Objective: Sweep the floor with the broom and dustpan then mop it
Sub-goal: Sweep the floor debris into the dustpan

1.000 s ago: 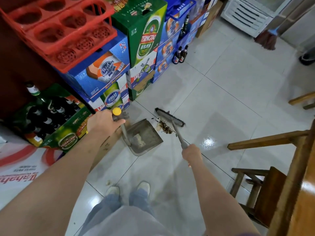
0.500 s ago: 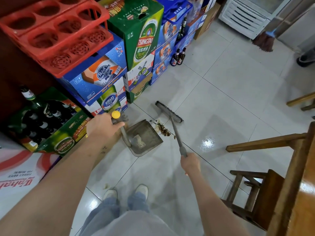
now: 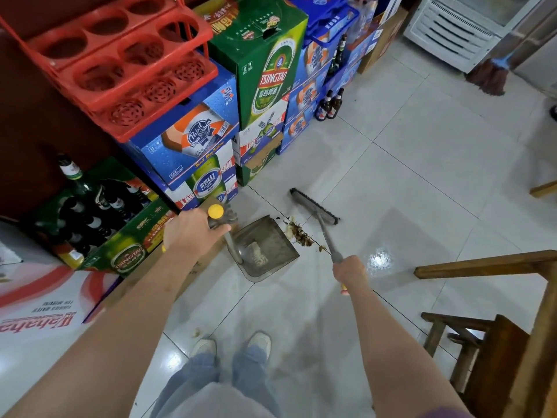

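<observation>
A grey metal dustpan (image 3: 272,241) sits on the white tiled floor (image 3: 407,164) with a pale lump of debris inside. My left hand (image 3: 193,233) grips the yellow-capped top of its upright handle. My right hand (image 3: 349,271) grips the grey handle of a flat broom, whose head (image 3: 313,206) rests on the floor just beyond a small pile of brown litter (image 3: 298,233) at the dustpan's mouth. A mop (image 3: 489,75) leans at the far right by a white cabinet.
Stacked beer cartons (image 3: 265,64), red crates (image 3: 120,64) and a box of bottles (image 3: 90,206) line the left side. Two bottles (image 3: 330,105) stand on the floor by the cartons. A wooden table and stool (image 3: 488,351) stand at the right. My feet (image 3: 232,345) are below.
The broom head has shifted slightly along the floor near the litter pile, and the view has drifted a little. Both hands keep their holds.
</observation>
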`<state>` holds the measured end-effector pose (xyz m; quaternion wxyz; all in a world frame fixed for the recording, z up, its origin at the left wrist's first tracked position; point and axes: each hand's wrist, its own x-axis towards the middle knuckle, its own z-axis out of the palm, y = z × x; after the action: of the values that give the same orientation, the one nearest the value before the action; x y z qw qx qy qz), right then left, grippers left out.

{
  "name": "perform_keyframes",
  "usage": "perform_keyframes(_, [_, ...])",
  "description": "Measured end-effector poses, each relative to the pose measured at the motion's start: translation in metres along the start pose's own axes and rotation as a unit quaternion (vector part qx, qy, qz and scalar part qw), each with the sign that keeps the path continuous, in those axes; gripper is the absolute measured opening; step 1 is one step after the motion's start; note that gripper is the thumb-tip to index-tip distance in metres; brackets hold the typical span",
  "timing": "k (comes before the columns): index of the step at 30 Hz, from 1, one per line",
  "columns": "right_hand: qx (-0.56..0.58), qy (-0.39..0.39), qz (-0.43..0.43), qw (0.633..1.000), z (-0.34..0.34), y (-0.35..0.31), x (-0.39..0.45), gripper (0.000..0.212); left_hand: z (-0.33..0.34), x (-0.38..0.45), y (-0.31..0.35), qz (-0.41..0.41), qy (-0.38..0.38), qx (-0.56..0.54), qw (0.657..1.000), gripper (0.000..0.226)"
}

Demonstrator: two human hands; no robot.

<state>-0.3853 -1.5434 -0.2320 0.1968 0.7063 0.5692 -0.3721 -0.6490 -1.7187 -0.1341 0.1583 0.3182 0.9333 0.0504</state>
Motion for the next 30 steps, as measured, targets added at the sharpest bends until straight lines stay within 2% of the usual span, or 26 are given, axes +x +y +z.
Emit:
perform_keyframes(6, [-0.028,-0.016,-0.008,0.999,0.011,0.016,-0.024,0.016,0.005,-0.003,-0.002,0.004,-0.003,-0.007,1.0,0.047])
perform_keyframes(15, [-0.01,-0.002,-0.021,1.0,0.017,0.045,-0.041,0.029,0.001,-0.007,-0.001,-0.006,-0.014,0.008,1.0,0.047])
perform_keyframes(19, [-0.013,0.014,-0.031,0.999,0.012,0.032,-0.035,0.026,0.003,-0.008,-0.007,0.006,-0.018,-0.002,1.0,0.045])
perform_keyframes(24, [-0.026,-0.006,-0.009,1.0,0.018,0.013,-0.033,0.018,0.003,-0.008,-0.009,0.01,-0.023,-0.019,1.0,0.043])
perform_keyframes(30, [-0.041,-0.013,-0.009,0.999,0.039,0.024,-0.044,0.019,-0.003,-0.016,-0.022,0.002,-0.025,-0.044,0.999,0.04])
